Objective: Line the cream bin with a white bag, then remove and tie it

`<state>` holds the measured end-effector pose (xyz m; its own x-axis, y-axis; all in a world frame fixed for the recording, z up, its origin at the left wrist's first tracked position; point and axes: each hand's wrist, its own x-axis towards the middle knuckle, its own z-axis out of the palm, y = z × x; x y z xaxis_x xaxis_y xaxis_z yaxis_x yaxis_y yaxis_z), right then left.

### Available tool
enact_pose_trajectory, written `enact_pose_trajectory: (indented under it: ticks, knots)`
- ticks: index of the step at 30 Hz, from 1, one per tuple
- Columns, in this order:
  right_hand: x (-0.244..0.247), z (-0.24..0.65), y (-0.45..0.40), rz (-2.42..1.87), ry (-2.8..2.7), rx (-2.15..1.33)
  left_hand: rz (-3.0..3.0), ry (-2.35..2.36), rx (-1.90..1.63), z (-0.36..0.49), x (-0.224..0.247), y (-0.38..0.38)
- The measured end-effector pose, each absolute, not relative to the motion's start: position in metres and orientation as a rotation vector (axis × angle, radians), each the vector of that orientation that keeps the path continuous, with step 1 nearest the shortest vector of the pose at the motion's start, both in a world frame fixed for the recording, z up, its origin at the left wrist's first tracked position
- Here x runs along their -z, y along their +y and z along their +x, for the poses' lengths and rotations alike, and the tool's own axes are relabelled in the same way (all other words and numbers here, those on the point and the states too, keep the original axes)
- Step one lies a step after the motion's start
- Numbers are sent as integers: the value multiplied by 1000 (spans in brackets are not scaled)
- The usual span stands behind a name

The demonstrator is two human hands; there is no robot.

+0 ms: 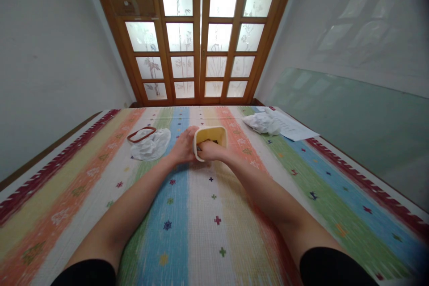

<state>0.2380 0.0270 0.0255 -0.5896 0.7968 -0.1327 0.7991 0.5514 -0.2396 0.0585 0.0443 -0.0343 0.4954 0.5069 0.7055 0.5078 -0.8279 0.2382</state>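
A pale yellow container (221, 135) with a squarish opening is tilted toward me above the middle of the table. My left hand (185, 145) is wrapped round its left side and holds it. My right hand (210, 150) reaches into the opening; its fingertips are inside, near something dark at the bottom that is too small to make out. Whether those fingers grip anything is hidden.
On the left lies a crumpled white cloth or bag (152, 146) with a reddish-brown ring-shaped frame (142, 134) on it. At the back right are crumpled white plastic (263, 123) and printed paper sheets (296, 128). A striped cloth covers the table (201, 232).
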Motion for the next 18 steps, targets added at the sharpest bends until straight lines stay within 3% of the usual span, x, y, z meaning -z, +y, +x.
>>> enact_pose_trajectory:
  ticks: [4, 11, 18]
  knots:
    - [-28, 240, 30, 1416, 2731, 462, -2732, -942, 1270, 59, 34, 47]
    - [-81, 266, 1, 1205, 2832, 486, -2785, -1023, 1422, 41, 33, 66]
    - [-78, 265, -7, 1285, 2995, 91, -2894, -1120, 1574, 31, 26, 71]
